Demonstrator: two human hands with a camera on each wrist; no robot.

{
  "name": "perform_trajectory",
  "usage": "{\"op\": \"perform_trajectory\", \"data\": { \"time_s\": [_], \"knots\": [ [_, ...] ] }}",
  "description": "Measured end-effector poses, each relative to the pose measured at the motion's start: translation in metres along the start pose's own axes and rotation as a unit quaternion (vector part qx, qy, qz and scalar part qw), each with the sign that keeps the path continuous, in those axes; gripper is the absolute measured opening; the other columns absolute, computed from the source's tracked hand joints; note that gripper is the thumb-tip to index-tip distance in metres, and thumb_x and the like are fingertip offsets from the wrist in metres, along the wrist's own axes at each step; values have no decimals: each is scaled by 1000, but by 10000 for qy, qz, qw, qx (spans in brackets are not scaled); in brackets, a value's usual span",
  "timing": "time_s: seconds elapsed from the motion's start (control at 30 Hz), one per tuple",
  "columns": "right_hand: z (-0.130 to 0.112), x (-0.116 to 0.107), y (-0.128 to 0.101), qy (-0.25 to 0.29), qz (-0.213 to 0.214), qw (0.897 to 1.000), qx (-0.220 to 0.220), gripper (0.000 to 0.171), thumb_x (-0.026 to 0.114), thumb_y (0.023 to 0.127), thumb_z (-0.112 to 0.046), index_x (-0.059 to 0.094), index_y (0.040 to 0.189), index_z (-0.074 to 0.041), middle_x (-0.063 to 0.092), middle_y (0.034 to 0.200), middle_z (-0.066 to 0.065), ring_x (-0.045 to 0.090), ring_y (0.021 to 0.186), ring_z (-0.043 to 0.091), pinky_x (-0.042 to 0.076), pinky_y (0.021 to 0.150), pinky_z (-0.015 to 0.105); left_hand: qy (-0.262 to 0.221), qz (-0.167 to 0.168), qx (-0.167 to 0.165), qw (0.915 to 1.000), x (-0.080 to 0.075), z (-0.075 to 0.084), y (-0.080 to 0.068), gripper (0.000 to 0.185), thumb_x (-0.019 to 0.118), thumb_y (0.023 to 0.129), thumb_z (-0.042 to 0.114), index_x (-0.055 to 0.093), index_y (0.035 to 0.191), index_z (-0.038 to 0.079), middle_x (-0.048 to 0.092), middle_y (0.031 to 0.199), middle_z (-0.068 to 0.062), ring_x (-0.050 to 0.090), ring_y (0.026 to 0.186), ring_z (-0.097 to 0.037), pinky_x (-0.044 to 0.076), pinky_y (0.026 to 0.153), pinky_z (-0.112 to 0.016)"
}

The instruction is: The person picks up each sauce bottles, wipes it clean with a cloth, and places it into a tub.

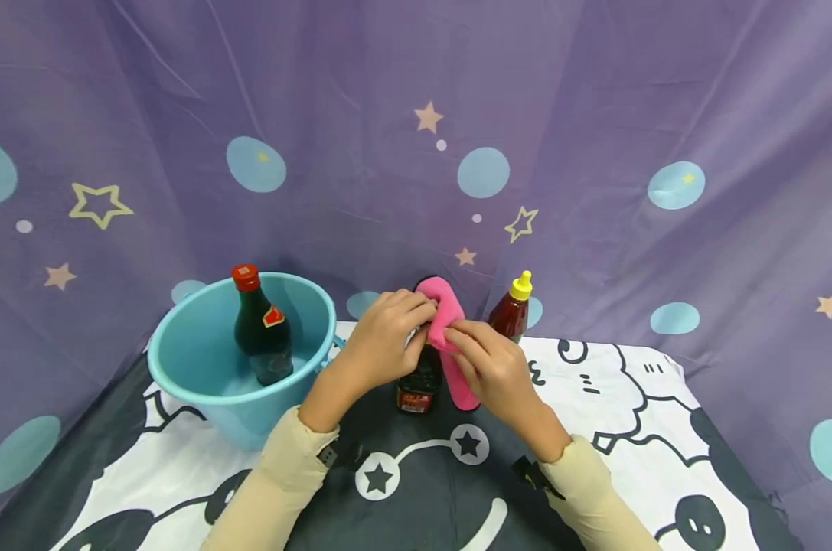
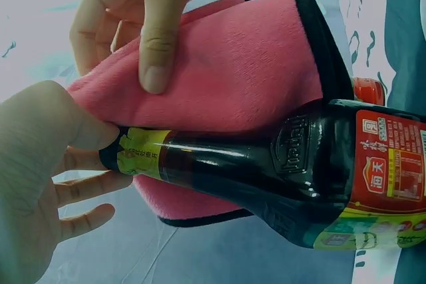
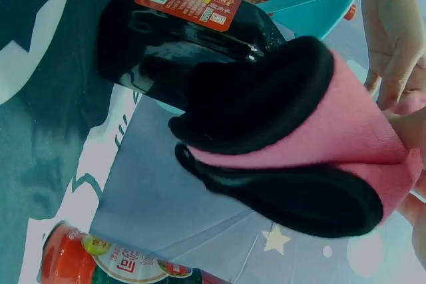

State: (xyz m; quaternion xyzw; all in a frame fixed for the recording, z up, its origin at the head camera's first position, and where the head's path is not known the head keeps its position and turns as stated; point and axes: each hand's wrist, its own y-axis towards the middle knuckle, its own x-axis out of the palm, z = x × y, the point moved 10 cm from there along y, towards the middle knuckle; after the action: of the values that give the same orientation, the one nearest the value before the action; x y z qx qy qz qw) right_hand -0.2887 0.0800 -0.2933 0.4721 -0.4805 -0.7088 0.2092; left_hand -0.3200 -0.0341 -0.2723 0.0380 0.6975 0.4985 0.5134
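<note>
A dark soy sauce bottle (image 1: 416,389) with a red label stands on the patterned cloth in front of me. In the left wrist view, my left hand (image 2: 30,164) pinches the black-capped top of this bottle (image 2: 233,167), thumb on the near side and fingers behind. My right hand (image 1: 496,367) grips a pink towel (image 1: 457,375) with black edging, its thumb pressed on the fabric. The towel (image 2: 226,64) is draped behind and beside the bottle's neck. Seen from the right wrist, the folded towel (image 3: 359,124) hangs partly over the bottle (image 3: 180,51).
Left of my hands is a light blue bucket (image 1: 233,419), holding a dark bottle with a red cap (image 1: 264,337). A red sauce bottle with a yellow nozzle (image 1: 509,312) stands just right of the towel. A purple curtain (image 1: 595,252) hangs behind.
</note>
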Motion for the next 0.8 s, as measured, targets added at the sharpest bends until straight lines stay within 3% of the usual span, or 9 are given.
{"op": "perform_trajectory", "data": {
  "time_s": [0.2, 0.37, 0.5, 0.67, 0.8],
  "knots": [
    [-10, 5, -2, -173, -256, 9986, -440, 21, 56, 104, -11, 75, 107, -3, 73, 103, 11, 72, 92, 26, 60, 83, 38, -150, -105, 8, 9998, 2, -1, 1, 13, 68, 93, 7, 74, 105, 9, 72, 104, -4, 64, 93, -22, 53, 84, -39],
    [-15, 12, -5, -397, -643, 9958, -514, 21, 56, 102, -9, 76, 108, -5, 74, 103, 9, 72, 94, 25, 60, 87, 37, -227, -154, 10, 9996, 3, -1, 3, 10, 67, 95, 9, 73, 103, 10, 70, 100, -3, 63, 92, -22, 53, 83, -38],
    [-20, 19, -8, -544, -1033, 9917, -538, 17, 66, 95, -3, 77, 108, -6, 74, 103, 7, 71, 95, 23, 59, 89, 35, -252, -133, 16, 9996, 2, -2, 3, 10, 68, 95, 9, 73, 103, 9, 71, 101, -4, 64, 93, -22, 54, 83, -38],
    [-26, 31, -13, -790, -1573, 9826, -594, 27, 81, 82, -2, 77, 107, -8, 73, 101, 4, 70, 93, 20, 59, 89, 32, -201, -172, -39, 9996, 3, -3, 2, 15, 68, 95, 10, 74, 109, 7, 73, 108, -7, 66, 98, -24, 55, 88, -40],
    [-30, 38, -16, -898, -1742, 9785, -634, 30, 85, 78, -3, 77, 107, -9, 73, 99, 3, 69, 90, 19, 59, 88, 31, -164, -170, -76, 9997, 4, -4, 0, 16, 69, 95, 10, 75, 110, 7, 73, 109, -7, 67, 99, -25, 55, 89, -41]
  ]
}}
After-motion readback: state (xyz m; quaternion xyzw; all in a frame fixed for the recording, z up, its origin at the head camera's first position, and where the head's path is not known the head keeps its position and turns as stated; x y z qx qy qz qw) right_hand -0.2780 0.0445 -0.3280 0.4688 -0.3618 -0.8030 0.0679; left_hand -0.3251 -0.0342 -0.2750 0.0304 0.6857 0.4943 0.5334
